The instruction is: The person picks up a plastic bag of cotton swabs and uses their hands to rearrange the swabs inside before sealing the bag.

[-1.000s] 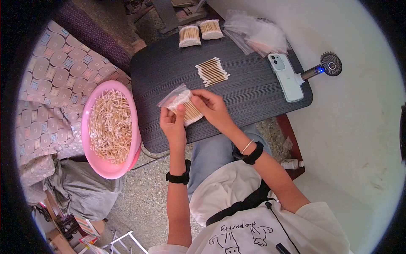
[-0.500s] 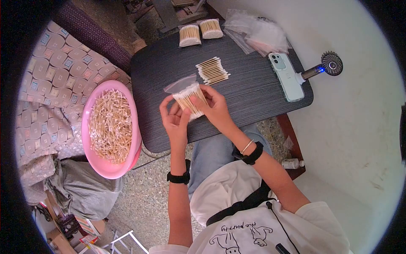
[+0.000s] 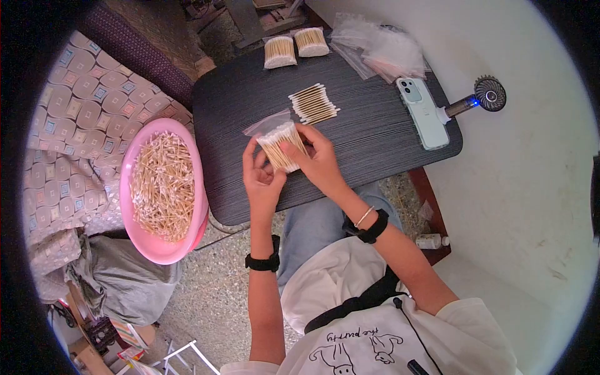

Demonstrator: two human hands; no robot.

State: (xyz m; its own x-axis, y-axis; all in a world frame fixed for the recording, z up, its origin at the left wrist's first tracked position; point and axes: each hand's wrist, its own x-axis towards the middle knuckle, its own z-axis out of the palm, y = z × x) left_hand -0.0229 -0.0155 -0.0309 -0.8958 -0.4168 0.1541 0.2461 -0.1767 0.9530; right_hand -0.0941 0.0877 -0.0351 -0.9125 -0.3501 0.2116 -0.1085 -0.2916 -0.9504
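Between my two hands, just above the near part of the dark table, is a clear zip bag of cotton swabs point(image 3: 282, 145). Its empty top flap points up and to the left. My left hand point(image 3: 262, 176) grips the bag's lower left side, fingers curled behind it and thumb at the bottom edge. With the thumb across the front, my right hand point(image 3: 315, 156) holds the right side. Just beyond lies a loose flat bundle of cotton swabs point(image 3: 314, 104) on the table.
A pink basin point(image 3: 164, 252) full of loose swabs stands left of the table point(image 3: 369, 134). Two filled swab bags point(image 3: 279, 52) sit at the far edge, beside empty plastic bags point(image 3: 381, 50). A phone point(image 3: 425, 115) and small fan point(image 3: 489, 94) lie at the right, near the wall.
My left thumb has slid down from the front of the bag to its lower edge, and the left fingers have shifted slightly. The right hand keeps its hold.
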